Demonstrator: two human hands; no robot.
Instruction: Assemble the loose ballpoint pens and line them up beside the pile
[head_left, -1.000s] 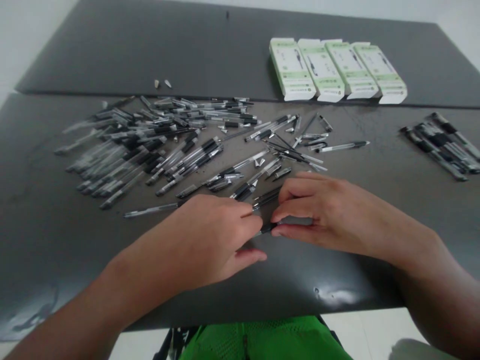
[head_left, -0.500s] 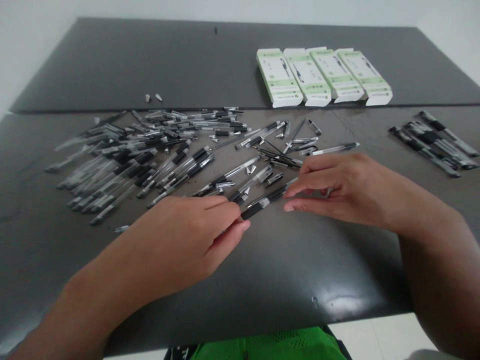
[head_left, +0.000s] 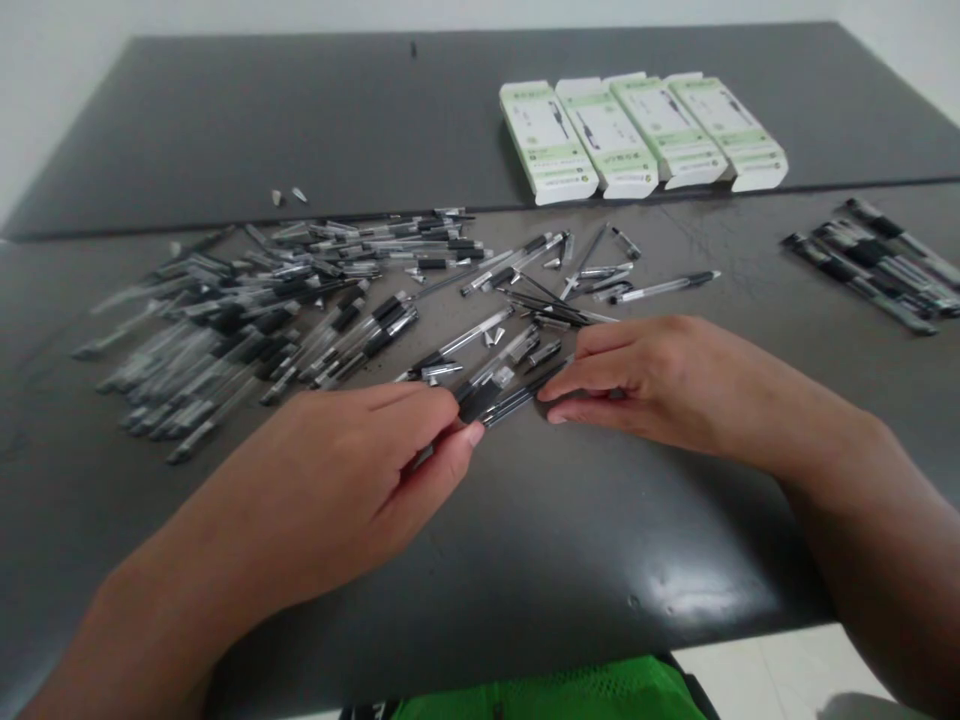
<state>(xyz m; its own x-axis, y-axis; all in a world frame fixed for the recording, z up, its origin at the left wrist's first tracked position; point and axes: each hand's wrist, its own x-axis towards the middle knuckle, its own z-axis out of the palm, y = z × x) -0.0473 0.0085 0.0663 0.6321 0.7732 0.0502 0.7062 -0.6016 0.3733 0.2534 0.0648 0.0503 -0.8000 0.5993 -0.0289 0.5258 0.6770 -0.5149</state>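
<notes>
My left hand [head_left: 360, 470] pinches the near end of a black and clear pen [head_left: 504, 400] between thumb and fingers. My right hand [head_left: 645, 385] pinches the pen's far end, so the pen spans the gap between both hands just above the dark table [head_left: 525, 540]. Behind the hands lies a wide heap of pens [head_left: 247, 310] and loose pen parts [head_left: 555, 290].
Several white and green boxes [head_left: 637, 130] lie side by side at the back right. A small bundle of pens [head_left: 877, 260] rests at the right edge. Two small pen tips [head_left: 288, 196] lie apart at the back left. Green cloth [head_left: 555, 695] shows below the table's front edge.
Both hands rose from the table with the pen. The right hand drew back along it half a second ago and has now closed in on its far end again.
</notes>
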